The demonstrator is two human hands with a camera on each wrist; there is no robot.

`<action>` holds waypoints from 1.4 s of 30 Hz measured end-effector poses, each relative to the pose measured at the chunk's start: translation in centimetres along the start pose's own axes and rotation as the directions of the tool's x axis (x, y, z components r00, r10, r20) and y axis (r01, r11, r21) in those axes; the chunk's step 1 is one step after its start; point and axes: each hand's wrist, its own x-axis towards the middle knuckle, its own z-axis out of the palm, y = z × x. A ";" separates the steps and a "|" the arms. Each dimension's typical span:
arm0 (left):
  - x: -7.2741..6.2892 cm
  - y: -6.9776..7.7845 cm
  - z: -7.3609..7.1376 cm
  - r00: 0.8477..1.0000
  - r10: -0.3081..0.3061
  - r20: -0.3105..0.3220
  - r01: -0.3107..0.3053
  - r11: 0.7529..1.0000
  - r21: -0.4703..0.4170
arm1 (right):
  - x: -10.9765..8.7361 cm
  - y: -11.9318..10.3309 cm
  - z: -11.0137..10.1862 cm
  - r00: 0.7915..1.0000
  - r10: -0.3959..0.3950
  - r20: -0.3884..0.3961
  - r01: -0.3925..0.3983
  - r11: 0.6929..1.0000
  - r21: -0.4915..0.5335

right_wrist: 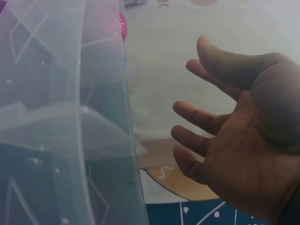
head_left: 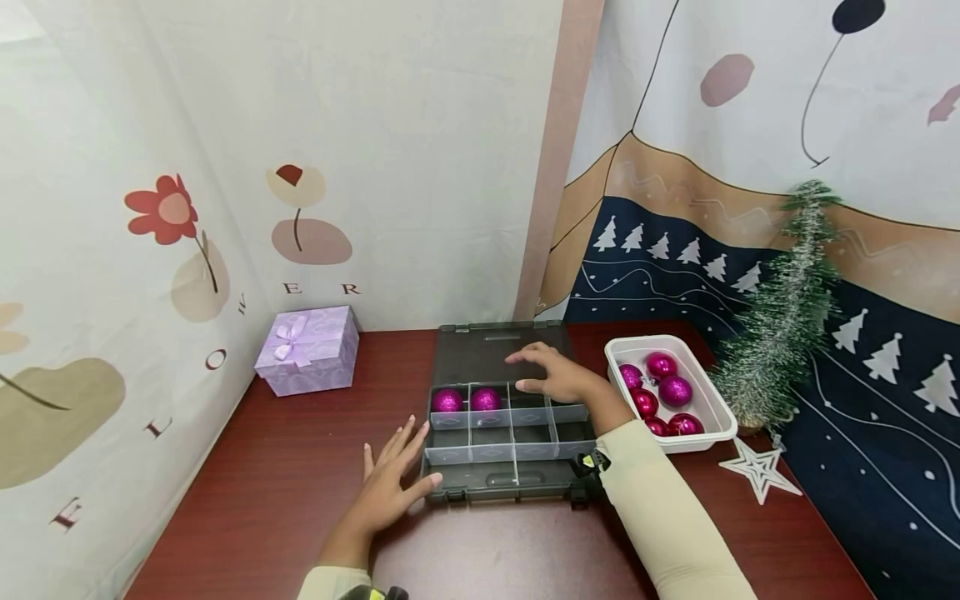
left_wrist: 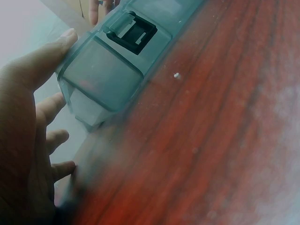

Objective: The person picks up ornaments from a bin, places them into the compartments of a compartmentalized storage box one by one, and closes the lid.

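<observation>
A dark, see-through compartment box (head_left: 480, 477) lies on the table with its lid (head_left: 480, 354) folded back. Two glittery magenta baubles (head_left: 486, 400) sit side by side in the left compartments of its back row. My left hand (head_left: 388, 483) is at the box's front left corner, thumb and fingertips right at the edge, fingers spread. Over the back row, to the right of the baubles, hovers my right hand (head_left: 558, 377). Its fingers are loosely bent, and the right wrist view shows the palm (right_wrist: 248, 136) with nothing in it.
A white tub (head_left: 716, 417) of several magenta baubles stands right of the box. Beyond it are a small frosted Christmas tree (head_left: 787, 317) and a white star (head_left: 761, 469). At the back left sits a lilac gift box (head_left: 309, 350). Printed cloth walls enclose the table.
</observation>
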 end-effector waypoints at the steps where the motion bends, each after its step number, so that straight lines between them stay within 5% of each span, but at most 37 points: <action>1: 0.0 0.0 0.0 1.000 0.000 0.000 0.000 1.000 0.001 | -0.1 0.1 0.0 1.000 -0.004 -0.004 0.004 1.000 0.004; 27: -0.1 0.0 0.1 1.000 0.002 0.004 -0.002 1.000 0.002 | -6.6 2.6 -0.6 0.984 0.048 -0.169 -0.046 0.999 0.016; 42: -0.1 -0.1 0.1 1.000 0.005 -0.001 -0.005 1.000 0.000 | -9.8 4.1 -1.5 0.948 0.048 -0.313 -0.046 0.999 0.013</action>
